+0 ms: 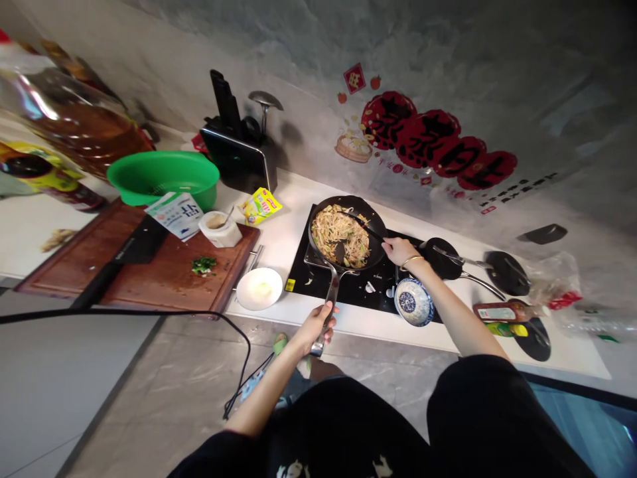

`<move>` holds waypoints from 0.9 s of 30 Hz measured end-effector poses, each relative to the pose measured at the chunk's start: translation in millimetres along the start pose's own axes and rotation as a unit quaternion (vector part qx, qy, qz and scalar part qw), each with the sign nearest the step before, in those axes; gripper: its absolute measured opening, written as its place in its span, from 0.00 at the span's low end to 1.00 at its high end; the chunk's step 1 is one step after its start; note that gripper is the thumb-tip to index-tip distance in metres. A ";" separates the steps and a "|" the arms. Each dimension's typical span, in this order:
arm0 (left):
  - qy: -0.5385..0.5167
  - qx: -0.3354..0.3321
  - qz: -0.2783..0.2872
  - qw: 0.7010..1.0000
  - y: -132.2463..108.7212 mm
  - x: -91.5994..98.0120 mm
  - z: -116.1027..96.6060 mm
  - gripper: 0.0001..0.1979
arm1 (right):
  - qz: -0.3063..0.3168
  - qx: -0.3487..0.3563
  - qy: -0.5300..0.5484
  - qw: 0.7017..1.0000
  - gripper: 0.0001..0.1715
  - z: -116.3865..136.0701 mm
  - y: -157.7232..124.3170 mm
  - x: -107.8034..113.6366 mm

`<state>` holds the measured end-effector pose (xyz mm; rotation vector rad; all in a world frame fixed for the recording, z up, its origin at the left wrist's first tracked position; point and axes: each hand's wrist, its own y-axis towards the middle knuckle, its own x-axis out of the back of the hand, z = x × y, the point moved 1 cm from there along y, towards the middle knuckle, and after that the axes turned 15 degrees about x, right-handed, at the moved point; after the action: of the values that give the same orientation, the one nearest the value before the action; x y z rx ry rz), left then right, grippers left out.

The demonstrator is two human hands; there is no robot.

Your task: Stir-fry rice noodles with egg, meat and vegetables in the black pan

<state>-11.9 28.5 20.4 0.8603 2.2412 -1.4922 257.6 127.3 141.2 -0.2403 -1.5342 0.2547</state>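
A dark frying pan (pixel 377 211) sits on the black stovetop (pixel 298 272) and holds noodle-like strands (pixel 343 234) mixed with bits of green. My left hand (pixel 318 325) is closed round the pan's metal handle (pixel 332 287), which points toward me. In my right hand (pixel 399 251) is the handle of a thin black cooking utensil (pixel 365 228). Its far end reaches into the food, so I cannot make out its shape. Below my right forearm stands a blue-and-white bowl (pixel 414 302) at the stove's front edge.
Left of the stove are a white plate (pixel 259 289), a cutting board (pixel 164 282) with a cleaver (pixel 139 242) and chopped greens (pixel 203 265), a seasoning jar (pixel 221 230), a green basin (pixel 162 174) and a knife block (pixel 236 156). A small pan (pixel 440 259) and bottles (pixel 505 312) stand right.
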 end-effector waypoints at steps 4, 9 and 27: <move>-0.008 0.003 0.007 1.000 1.4 0.8 1.0 0.23 | 0.060 0.087 0.047 0.993 0.24 -30.2 -33.2 28.2; -0.021 0.002 0.013 1.000 2.0 1.1 2.0 0.24 | 0.103 0.121 -0.005 0.987 0.25 -26.6 -91.6 74.4; -0.011 -0.006 -0.004 1.000 -2.4 -0.6 -0.1 0.24 | -0.031 -0.026 -0.114 0.993 0.28 2.8 -67.1 -34.3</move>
<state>-13.0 27.7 22.5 0.8274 2.2380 -1.4836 255.0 52.8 129.6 -0.2103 -1.7727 0.1975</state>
